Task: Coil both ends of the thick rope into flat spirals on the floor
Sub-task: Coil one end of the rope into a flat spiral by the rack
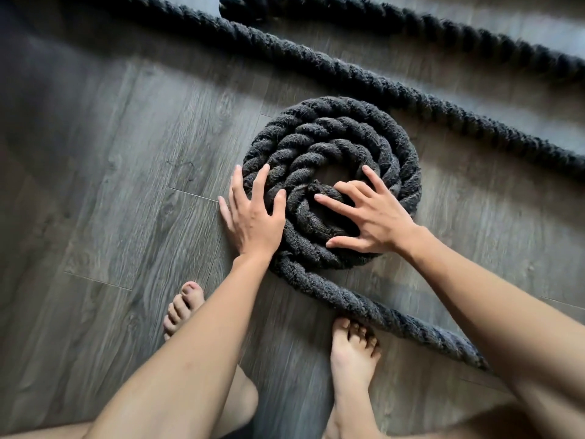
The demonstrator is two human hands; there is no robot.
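Two bare hands are laid on a flat spiral of thick dark rope that lies on the grey wood-plank floor. The left hand is pressed against the spiral's left rim, its fingers spread and released over the outer turns, nothing being grasped. The right hand is set flat over the spiral's centre, fingers splayed and unclenched, the thumb resting on the lower turns and the frayed rope end lying just beside its fingertips. About three turns are wound close together. From the bottom of the spiral the rope is led off toward the lower right, where it is touched by the toes of the right foot. The left foot is planted apart from the rope. Beyond the spiral, two further lengths are stretched diagonally across the floor, and another rope end is seen at the top edge.
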